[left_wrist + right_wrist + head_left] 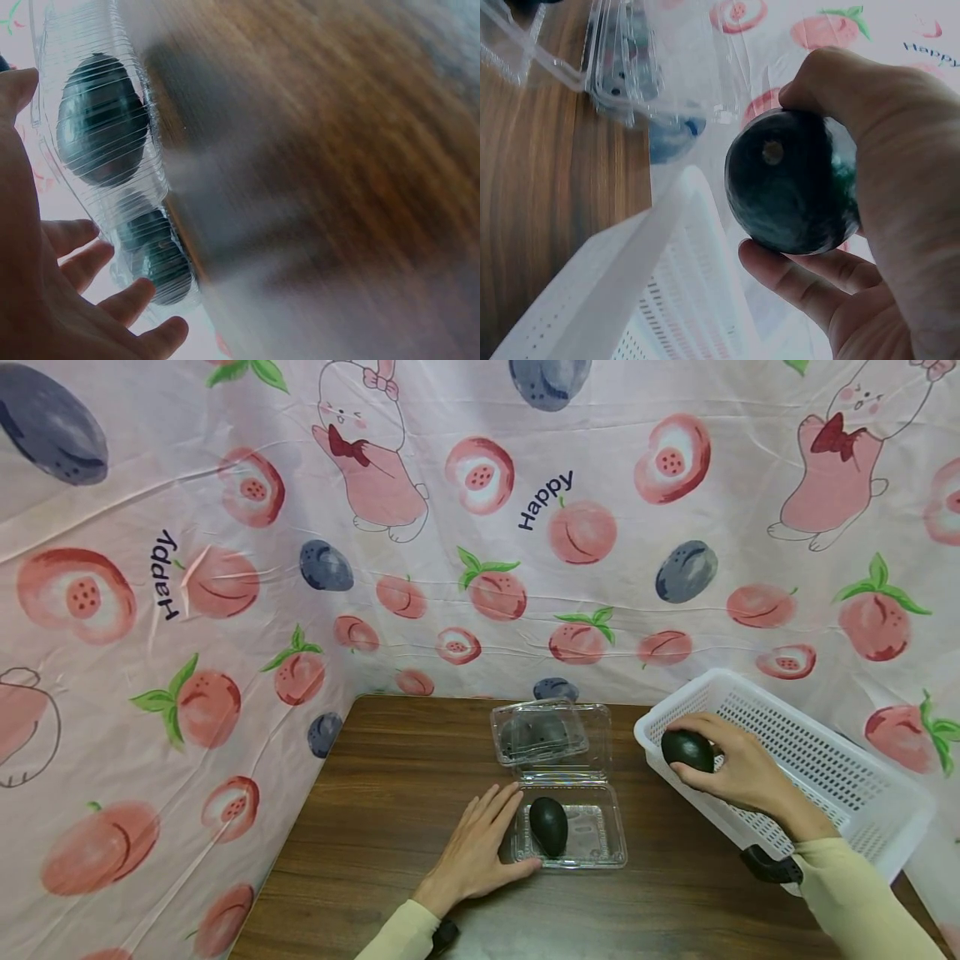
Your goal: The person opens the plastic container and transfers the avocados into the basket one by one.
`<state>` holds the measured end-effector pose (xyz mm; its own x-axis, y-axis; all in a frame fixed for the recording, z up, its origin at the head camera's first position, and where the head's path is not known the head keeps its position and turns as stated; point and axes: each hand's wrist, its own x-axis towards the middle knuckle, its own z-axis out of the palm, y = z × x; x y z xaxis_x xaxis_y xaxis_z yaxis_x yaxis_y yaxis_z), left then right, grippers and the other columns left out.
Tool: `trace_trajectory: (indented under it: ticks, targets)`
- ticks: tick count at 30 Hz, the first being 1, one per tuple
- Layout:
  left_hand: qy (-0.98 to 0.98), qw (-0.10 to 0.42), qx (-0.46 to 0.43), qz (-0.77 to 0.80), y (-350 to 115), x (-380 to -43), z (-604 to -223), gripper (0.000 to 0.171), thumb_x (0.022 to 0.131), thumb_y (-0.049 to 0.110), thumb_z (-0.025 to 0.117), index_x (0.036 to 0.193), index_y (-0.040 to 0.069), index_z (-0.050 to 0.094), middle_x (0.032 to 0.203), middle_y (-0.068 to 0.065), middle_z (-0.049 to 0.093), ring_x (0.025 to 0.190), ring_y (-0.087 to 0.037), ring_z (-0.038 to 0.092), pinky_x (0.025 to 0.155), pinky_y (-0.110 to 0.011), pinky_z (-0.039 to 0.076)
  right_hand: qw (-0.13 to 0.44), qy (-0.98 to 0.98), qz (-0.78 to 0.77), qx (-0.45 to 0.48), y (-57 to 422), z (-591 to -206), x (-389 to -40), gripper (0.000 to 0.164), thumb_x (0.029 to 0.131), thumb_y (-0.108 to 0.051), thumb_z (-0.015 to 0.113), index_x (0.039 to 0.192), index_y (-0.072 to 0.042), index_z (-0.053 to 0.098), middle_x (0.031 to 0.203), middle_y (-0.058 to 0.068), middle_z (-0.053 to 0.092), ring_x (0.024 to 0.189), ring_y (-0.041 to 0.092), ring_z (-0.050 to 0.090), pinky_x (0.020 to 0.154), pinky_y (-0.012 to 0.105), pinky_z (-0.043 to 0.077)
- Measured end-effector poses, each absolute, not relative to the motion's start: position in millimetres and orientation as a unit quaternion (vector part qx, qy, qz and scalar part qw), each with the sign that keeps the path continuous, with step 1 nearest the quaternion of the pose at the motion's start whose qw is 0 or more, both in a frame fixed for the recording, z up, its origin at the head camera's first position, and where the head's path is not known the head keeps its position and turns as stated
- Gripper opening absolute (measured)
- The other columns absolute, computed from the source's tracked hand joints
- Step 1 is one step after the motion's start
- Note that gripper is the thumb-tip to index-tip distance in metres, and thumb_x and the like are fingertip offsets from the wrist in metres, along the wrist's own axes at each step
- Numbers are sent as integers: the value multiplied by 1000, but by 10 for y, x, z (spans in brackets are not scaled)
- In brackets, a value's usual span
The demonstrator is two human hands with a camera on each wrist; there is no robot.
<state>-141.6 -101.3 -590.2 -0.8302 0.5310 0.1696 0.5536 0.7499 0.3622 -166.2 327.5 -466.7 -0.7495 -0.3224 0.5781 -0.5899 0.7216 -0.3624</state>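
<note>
My right hand (pixel 738 770) grips a dark green avocado (pixel 687 750) over the left end of a white perforated basket (pixel 873 806). In the right wrist view, the stem scar on the held avocado (pixel 784 176) faces the camera. My left hand (pixel 480 852) lies at the left side of a clear plastic clamshell box (pixel 619 827), fingers spread and fingertips right at its edge. A single avocado (pixel 548 827) sits in the left part of this box. The box's lid (pixel 597 752) is folded back, away from me.
Behind the clamshell, a second clear box (pixel 525 735) with dark avocados inside overlaps the folded lid. The wooden table (pixel 390 785) ends at a fruit-patterned cloth (pixel 465 552) hanging at the back and left. The basket stands slanted at the table's right side.
</note>
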Motion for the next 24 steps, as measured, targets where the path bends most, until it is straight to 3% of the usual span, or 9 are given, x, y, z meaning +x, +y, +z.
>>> trace_trajectory:
  ticks: [9,16,24]
  targets:
    - [-934,34,-290,-205,-1022,-1413,-5915,110,95,77,75,179,17,36,187,0,36,173,-39,35,136,-71,36,240,-896,282,243,3420,-4669,-1736,61,70,-6,100,127,-12,79,121,10,78,106,-9,58,75,10,53]
    - [-933,36,-290,-212,-1024,-1404,-5919,110,95,77,76,179,18,36,186,0,37,173,-39,36,135,-71,36,235,-904,281,219,3570,-4699,-1805,59,72,-7,98,128,-9,79,124,16,79,110,-20,48,76,7,48]
    - [-933,36,-290,-209,-1029,-1414,-5925,110,95,77,75,179,18,36,186,1,36,173,-39,36,136,-70,36,211,-922,269,181,3744,-4693,-1880,57,78,-12,98,131,-10,79,128,20,79,111,-24,42,74,21,54]
